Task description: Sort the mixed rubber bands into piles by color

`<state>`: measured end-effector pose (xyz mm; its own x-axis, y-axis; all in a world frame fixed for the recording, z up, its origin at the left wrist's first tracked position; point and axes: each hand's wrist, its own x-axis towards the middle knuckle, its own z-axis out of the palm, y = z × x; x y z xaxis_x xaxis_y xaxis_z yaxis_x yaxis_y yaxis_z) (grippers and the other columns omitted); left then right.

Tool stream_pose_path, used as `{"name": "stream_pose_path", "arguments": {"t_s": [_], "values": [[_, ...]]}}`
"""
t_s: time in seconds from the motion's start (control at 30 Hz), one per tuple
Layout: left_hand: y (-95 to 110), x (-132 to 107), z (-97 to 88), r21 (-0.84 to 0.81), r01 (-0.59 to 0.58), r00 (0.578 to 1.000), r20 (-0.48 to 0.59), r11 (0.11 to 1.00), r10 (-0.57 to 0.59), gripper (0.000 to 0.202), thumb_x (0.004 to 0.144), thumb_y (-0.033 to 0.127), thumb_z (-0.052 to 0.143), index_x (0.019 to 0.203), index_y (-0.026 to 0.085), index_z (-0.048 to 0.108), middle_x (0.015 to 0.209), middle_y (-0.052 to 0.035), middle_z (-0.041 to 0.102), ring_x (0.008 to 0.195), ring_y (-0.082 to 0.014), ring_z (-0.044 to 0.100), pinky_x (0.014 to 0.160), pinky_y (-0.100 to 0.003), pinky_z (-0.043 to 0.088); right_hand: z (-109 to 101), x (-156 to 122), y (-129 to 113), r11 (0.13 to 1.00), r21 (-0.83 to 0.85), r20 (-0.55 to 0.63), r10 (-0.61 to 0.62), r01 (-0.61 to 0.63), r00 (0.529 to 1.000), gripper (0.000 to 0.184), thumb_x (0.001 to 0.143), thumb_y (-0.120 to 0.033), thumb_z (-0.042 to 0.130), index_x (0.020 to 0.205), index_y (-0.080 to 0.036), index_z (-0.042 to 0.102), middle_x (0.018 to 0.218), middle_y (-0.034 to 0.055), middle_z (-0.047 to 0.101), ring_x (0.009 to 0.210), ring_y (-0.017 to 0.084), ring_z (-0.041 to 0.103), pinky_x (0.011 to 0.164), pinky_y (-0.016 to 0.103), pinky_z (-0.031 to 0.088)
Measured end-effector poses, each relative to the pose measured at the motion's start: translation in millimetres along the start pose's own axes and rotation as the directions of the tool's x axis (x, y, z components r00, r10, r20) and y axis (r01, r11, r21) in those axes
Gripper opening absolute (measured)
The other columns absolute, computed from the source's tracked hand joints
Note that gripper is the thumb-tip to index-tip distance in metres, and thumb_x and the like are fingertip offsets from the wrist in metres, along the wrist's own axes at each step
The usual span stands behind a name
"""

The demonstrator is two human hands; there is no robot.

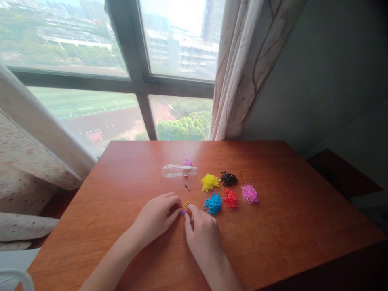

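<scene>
My left hand (pixel 162 212) and my right hand (pixel 201 228) meet just above the table, thumbs and forefingers pinched together. Between the fingertips is a small joined piece of coloured loops (pixel 183 211), with pink and blue parts. A yellow loop (pixel 186 204) sticks out from it, away from me. Fingers cover much of the piece, so how it is joined cannot be made out. Close to my right hand lies a pile of blue loops (pixel 213 203). Beyond my left fingertips is a small dark stick-like piece (pixel 187 188).
Further piles hold yellow (pixel 210 182), black (pixel 229 179), red (pixel 230 199) and pink (pixel 250 193) loops. A clear plastic container (pixel 174 171) lies behind the hands, beside a purple piece (pixel 187 162) with a loop. The wooden table (pixel 127 169) ends at a window.
</scene>
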<state>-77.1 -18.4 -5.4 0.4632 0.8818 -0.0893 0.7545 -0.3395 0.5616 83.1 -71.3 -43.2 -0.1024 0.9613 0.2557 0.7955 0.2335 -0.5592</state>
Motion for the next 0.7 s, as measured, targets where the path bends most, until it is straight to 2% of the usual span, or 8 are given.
{"name": "stream_pose_path", "arguments": {"t_s": [0.27,0.5,0.6,0.7], "values": [[0,0,0.5,-0.028,-0.015,1.0,-0.013,1.0,0.014,0.013,0.086,0.02,0.048,0.082,0.02,0.061,0.079,-0.0015,0.059,0.07,-0.0147,0.053,0.063,-0.023,0.041,-5,0,-4,0.999,0.026,0.012,0.021,-0.022,1.0,0.013,0.096,-0.022,0.05,0.092,-0.022,0.062,0.072,-0.0005,0.068,0.064,0.018,0.065,0.059,0.026,0.038],[-2,0,1.1,-0.062,-0.042,0.999,-0.034,0.997,0.039,0.013,0.087,0.019,0.049,0.084,0.02,0.061,0.079,-0.0001,0.058,0.069,-0.0132,0.053,0.063,-0.022,0.04,-3,1,-3,0.997,0.066,0.002,0.042,-0.042,0.999,0.017,0.096,-0.019,0.048,0.092,-0.022,0.064,0.077,0.0012,0.071,0.069,0.019,0.067,0.062,0.026,0.039],[-4,-2,0.4,-0.078,-0.049,0.998,-0.044,0.996,0.046,0.014,0.089,0.021,0.049,0.086,0.02,0.062,0.079,0.0002,0.058,0.068,-0.0127,0.053,0.063,-0.022,0.04,-8,1,-3,0.994,0.104,-0.034,0.041,-0.037,0.999,0.019,0.096,-0.02,0.047,0.092,-0.022,0.065,0.077,0.0012,0.071,0.068,0.018,0.066,0.063,0.025,0.039],[-6,-2,-1.2,-0.067,-0.028,0.998,-0.06,0.997,0.024,0.015,0.091,0.024,0.048,0.089,0.021,0.063,0.082,-0.0001,0.06,0.068,-0.0125,0.054,0.064,-0.023,0.04,-22,0,7,0.992,0.121,-0.113,0.06,-0.047,0.992,0.021,0.097,-0.025,0.048,0.091,-0.021,0.067,0.07,0.0003,0.068,0.06,0.016,0.063,0.06,0.024,0.04]]}}
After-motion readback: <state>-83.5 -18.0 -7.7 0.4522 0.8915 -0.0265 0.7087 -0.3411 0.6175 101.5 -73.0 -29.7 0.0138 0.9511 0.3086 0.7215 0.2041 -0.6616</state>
